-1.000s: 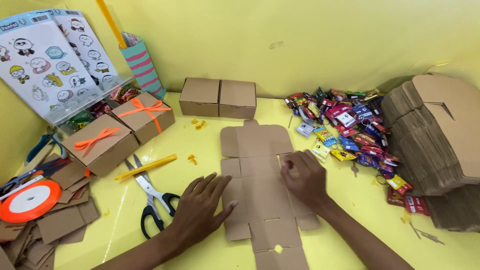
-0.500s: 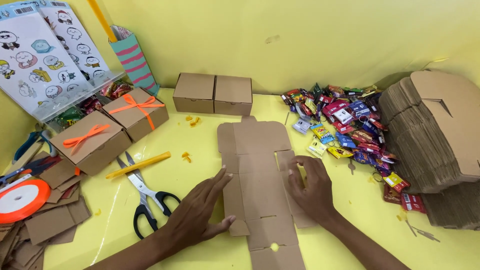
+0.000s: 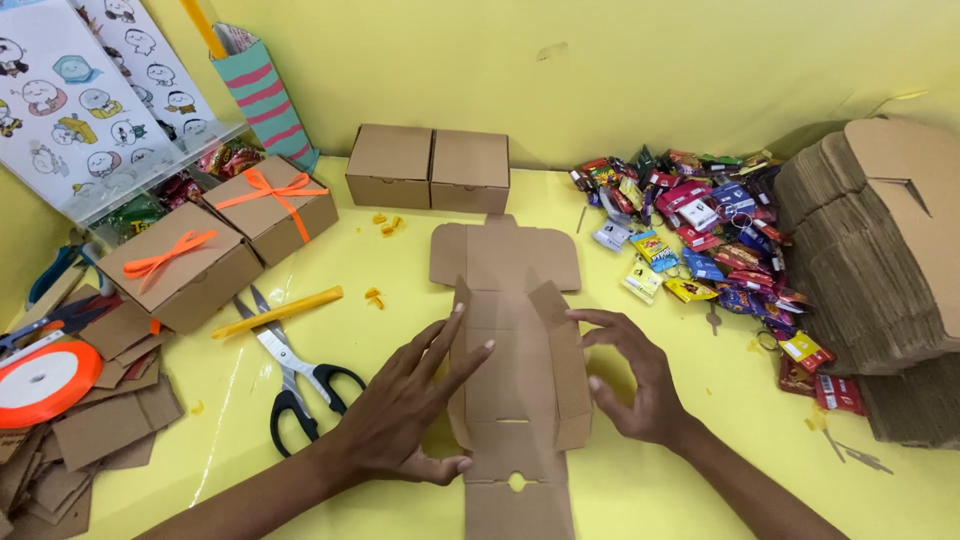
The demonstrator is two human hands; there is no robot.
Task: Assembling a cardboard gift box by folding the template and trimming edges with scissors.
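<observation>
Box blank (image 3: 515, 340) flat on desk (image 3: 640, 480), long axis running away from the person | left hand (image 3: 405, 405) open, fingers spread on left flap | right hand (image 3: 635, 385) open, cupping raised right flap | both equally near.

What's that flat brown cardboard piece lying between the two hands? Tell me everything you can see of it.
It is a die-cut cardboard box blank, plain brown and unprinted, lying lengthwise on the yellow table. Its far end is still flat, with side tabs spread wide. In the middle, the two long side flaps are raised, forming low walls. Its near end runs out of view and has a small notch cut in it. The left hand presses the left flap; the right hand cups the right one.
</observation>
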